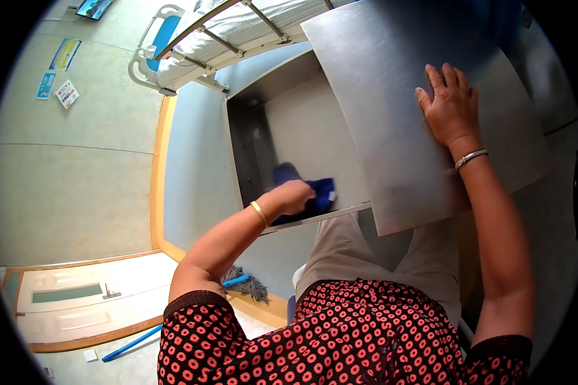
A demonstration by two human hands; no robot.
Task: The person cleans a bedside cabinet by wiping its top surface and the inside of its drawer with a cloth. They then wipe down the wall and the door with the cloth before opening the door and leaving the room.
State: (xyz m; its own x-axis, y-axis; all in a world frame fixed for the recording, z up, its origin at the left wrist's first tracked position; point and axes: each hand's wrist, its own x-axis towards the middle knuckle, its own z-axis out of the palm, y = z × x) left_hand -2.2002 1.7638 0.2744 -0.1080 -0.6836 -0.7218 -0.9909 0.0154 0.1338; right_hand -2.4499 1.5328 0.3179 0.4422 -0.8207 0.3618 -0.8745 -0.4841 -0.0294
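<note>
Apparently for control, grasped a blue cloth (323, 197) in the left hand (293, 196) inside the metal box (308, 128), near-left corner, and rested the right hand (453, 112), fingers unclenched, on its metal cover (392, 141) for support.

The cloth (325, 192) is dark blue, the surface (379, 122) silver-grey, the shirt (359, 327) black with coral-red rings, the trousers (340, 247) beige.
</note>
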